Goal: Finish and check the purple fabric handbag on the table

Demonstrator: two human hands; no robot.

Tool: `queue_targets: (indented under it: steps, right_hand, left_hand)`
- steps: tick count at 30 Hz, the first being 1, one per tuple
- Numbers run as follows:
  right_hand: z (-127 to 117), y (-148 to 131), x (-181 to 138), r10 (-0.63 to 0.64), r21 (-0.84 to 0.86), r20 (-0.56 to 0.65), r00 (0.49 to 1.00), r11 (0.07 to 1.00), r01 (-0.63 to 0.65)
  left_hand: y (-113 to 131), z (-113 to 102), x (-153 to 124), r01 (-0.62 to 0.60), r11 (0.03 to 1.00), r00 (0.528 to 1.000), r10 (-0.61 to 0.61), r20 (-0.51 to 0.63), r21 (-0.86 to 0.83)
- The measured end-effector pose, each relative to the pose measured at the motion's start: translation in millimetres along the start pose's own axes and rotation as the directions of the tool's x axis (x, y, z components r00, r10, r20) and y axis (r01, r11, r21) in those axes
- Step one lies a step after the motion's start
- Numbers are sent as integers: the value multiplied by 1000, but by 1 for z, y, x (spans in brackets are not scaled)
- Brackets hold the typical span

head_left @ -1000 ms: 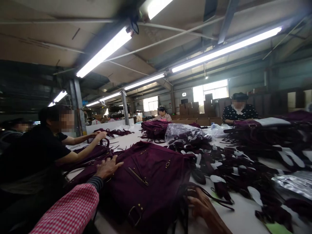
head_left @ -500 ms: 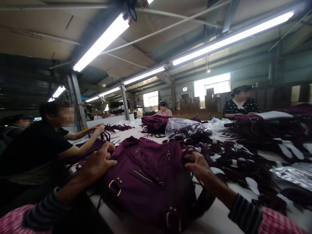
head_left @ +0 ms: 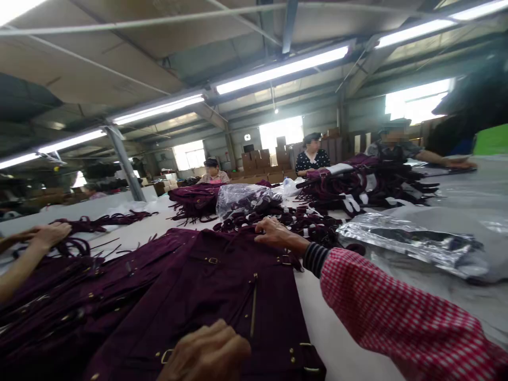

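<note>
A dark purple bag [head_left: 222, 286] with gold buckles and a gold zip lies flat on the white table [head_left: 357, 349] in front of me. My left hand [head_left: 206, 354] rests on its near end at the bottom of the view, fingers curled down on the fabric. My right hand [head_left: 273, 235], in a red checked sleeve with a striped cuff, reaches to the bag's far edge and presses there with fingers bent, right beside a heap of dark purple straps [head_left: 301, 222].
More purple bags [head_left: 47, 312] are piled at the left, where another person's hand [head_left: 47, 233] touches straps. A clear plastic sack [head_left: 242, 198] of parts and silvery plastic wrap [head_left: 408, 241] lie on the table. Several people work at the far side.
The view swung right. The bag went from bunched up between my hands to laid out flat. My right hand moved to its far edge and my left hand to its near end.
</note>
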State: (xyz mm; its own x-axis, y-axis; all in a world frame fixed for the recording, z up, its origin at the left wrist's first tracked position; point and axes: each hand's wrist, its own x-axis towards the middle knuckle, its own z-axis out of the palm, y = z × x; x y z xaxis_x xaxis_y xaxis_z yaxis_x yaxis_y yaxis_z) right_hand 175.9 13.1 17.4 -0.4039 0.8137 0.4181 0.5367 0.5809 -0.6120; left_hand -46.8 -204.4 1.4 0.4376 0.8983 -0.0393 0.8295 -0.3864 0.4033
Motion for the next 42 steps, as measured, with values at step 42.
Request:
queue_targets:
  steps: [42]
  right_hand:
    - [9,94,9,328,-263,-203,922,889,-374]
  left_hand:
    - [-57,26,216,43,998,921,-22,-388,44]
